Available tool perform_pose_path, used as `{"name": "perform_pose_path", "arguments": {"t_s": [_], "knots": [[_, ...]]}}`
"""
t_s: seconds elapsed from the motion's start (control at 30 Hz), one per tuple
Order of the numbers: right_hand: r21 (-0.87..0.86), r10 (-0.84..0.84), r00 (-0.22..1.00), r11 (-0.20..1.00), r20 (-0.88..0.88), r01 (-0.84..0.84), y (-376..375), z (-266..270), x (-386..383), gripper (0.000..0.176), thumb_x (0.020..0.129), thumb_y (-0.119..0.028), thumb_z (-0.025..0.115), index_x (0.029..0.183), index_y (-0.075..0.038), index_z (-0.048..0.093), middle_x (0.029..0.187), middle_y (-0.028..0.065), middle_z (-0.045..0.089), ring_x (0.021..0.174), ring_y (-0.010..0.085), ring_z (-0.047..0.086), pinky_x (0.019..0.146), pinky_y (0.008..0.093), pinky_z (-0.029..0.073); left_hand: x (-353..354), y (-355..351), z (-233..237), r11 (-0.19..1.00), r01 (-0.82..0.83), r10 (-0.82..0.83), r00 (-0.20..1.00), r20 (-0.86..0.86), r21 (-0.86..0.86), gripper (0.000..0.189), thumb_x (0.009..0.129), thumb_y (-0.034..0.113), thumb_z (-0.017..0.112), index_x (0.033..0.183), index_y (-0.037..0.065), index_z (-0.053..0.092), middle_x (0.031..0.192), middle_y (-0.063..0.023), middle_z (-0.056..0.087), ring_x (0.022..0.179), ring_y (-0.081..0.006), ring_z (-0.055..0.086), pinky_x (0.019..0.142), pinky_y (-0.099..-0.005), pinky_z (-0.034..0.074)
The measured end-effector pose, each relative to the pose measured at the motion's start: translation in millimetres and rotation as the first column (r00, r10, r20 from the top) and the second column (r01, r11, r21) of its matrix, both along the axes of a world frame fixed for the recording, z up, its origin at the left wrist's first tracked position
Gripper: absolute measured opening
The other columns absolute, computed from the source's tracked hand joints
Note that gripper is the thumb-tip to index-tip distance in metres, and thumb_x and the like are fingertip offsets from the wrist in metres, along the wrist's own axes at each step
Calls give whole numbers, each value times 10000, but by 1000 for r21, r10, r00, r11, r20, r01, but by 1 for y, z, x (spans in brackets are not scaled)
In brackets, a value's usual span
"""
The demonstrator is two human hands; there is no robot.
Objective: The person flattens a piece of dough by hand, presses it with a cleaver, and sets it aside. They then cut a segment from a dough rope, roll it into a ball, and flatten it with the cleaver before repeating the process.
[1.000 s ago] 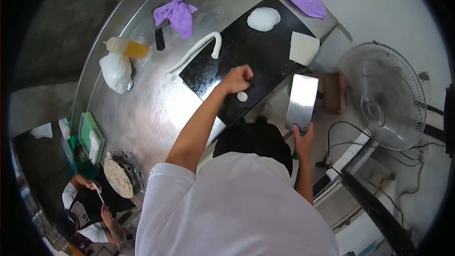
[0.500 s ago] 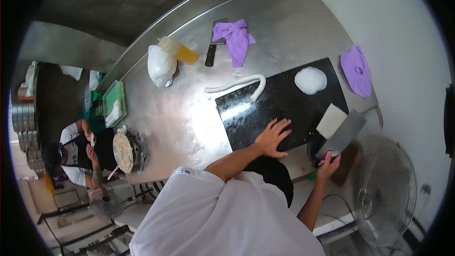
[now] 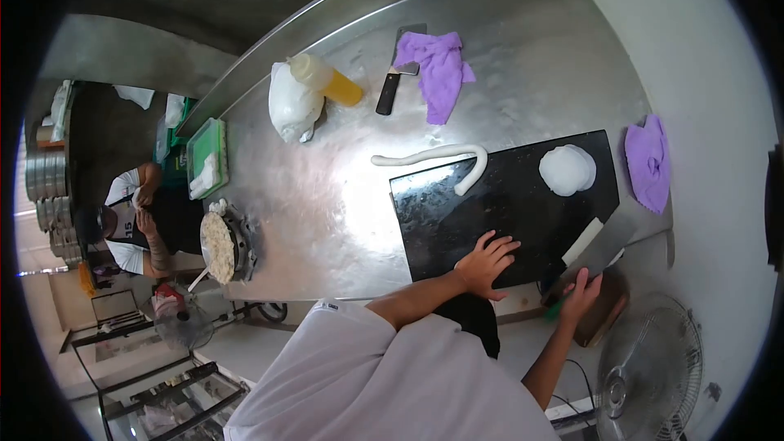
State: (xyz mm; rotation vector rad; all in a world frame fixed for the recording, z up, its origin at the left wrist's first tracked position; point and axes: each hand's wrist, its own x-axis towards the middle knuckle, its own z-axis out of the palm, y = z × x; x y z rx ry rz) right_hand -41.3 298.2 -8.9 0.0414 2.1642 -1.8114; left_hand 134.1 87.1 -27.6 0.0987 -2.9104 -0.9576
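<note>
My left hand (image 3: 487, 263) lies with fingers spread at the near edge of the black board (image 3: 514, 224). My right hand (image 3: 581, 294) grips a broad-bladed cleaver (image 3: 606, 247) at the board's near right corner. Right along the blade, a pale flat pad (image 3: 582, 242) shows as a narrow strip, partly hidden. A small stack of thin white dough rounds (image 3: 566, 170) rests on the far right of the board. A bent white dough rope (image 3: 430, 154) runs from the metal table onto the board.
Behind the board lie a second cleaver (image 3: 388, 95) and a purple cloth (image 3: 442, 73). Another purple cloth (image 3: 648, 165) is at right. A white bag (image 3: 291, 104) and yellow bottle (image 3: 343, 88) stand farther left. A co-worker (image 3: 131, 220) is beside a filling-heaped pan (image 3: 219, 247); a fan (image 3: 649, 376) stands right.
The view has shifted, so the table's things appear lower and farther right. The cleaver blade and pale pad have turned, and less of the pad shows. My left hand stays spread on the board.
</note>
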Motion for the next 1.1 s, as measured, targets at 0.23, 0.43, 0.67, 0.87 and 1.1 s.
{"name": "perform_pose_path", "arguments": {"t_s": [0.23, 0.43, 0.67, 0.87, 1.1], "knots": [[-1, 48, 992, 999, -120, -48, -9, 21, 54, 348, 1024, -204, 621, 1280, 21, 551, 882, 26, 585, 572, 66, 475, 501, 233, 398, -1, -6, 0, 998, -6, 13, 992, -122, 58, 705, 787, 525, 697, 1248, 9, 559, 1536, -218, 379, 1435, -367, 346, 1201, -596, 168], [51, -18, 993, 998, -116, 24, 18, 36, 136, 293, 1011, -200, 636, 1208, 8, 571, 843, 22, 587, 556, 65, 476, 487, 234, 388, -6, -15, -2, 933, -113, 203, 949, -242, 342, 528, 826, 297, 705, 1238, 25, 522, 1505, -263, 372, 1400, -419, 376, 1139, -580, 280], [229, -85, 988, 967, -129, 113, 60, 42, 179, 220, 1014, -249, 643, 1072, -47, 578, 758, -8, 550, 544, 63, 478, 494, 239, 385, -66, -66, 1, 349, -248, 725, 682, -92, 904, 93, 1018, 113, 554, 961, 40, 563, 856, -89, 630, 733, -180, 606, 683, -313, 501], [104, -224, 973, 968, -54, 228, 57, 38, 156, 288, 976, -280, 694, 1079, -30, 598, 745, 6, 572, 527, 71, 481, 478, 244, 379, -16, 1, 9, 893, -359, 384, 922, -45, 270, 693, 889, 544, 658, 1367, 63, 516, 1457, -202, 450, 1412, -378, 353, 1173, -553, 222], [-78, -197, 971, 979, -136, 188, 27, 37, 72, 358, 973, -302, 690, 1171, -16, 606, 838, 17, 611, 544, 52, 474, 456, 241, 374, -10, 0, -2, 979, 81, -66, 994, 83, -187, 958, 791, 740, 613, 1440, 47, 481, 1616, -190, 289, 1528, -375, 201, 1224, -568, 129]]}}
